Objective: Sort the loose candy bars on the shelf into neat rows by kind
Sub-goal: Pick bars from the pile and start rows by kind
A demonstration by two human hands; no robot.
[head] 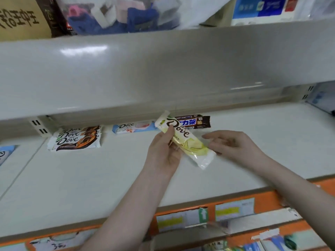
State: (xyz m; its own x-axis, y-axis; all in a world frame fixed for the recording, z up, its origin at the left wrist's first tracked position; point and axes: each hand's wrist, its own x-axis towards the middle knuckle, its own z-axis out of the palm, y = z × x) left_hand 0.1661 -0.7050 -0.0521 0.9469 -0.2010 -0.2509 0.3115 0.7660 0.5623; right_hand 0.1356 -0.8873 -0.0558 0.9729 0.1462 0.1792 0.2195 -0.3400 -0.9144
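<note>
My left hand [164, 151] pinches a white and yellow-green Dove bar [186, 142] above the middle of the shelf, thumb on its upper face. The bar slants from upper left to lower right. My right hand [230, 144] hovers just right of the bar with relaxed fingers, its fingertips close to the wrapper's lower end. At the back left lies a stack of white and brown Dove bars [76, 139]. A pale blue Dove bar [134, 127] lies at the back centre. A dark bar with blue lettering [194, 121] lies behind the held bar, partly hidden by it.
The white shelf board [90, 178] has an orange price rail [199, 214] with paper labels along its front edge. A grey upper shelf [163, 69] overhangs the back. Another blue wrapper [5, 153] shows at the far left on the neighbouring board.
</note>
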